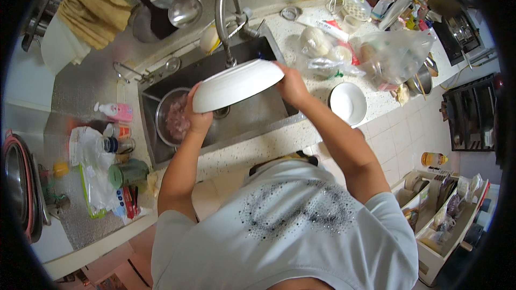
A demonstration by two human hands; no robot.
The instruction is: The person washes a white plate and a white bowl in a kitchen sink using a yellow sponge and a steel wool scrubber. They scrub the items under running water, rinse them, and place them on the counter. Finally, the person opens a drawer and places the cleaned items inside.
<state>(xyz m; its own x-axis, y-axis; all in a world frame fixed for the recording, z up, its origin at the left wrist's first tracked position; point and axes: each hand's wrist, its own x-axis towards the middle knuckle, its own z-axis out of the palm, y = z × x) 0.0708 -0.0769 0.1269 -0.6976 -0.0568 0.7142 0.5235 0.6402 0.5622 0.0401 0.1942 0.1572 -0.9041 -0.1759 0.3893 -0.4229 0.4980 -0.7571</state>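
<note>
Both hands hold a large white bowl (238,84) over the stainless steel sink (258,125), tilted so that its outer side shows and its inside is hidden. My left hand (197,108) grips the bowl's left end, and my right hand (291,84) grips its right end. Just behind the bowl rises the curved metal faucet (219,8); its spout ends close to the rim. In the sink's left part, beside my left hand, sits a metal strainer (158,123) with pinkish raw meat (176,120) in it. A drain shows below the bowl.
A white bowl (348,104) stands on the speckled counter (250,145) to the right, near plastic bags of food (391,56). On the left are a pink pump bottle (117,112) and a green lidded jar (129,173). A ladle (184,11) hangs on the wall. An open drawer (467,225) juts out at lower right.
</note>
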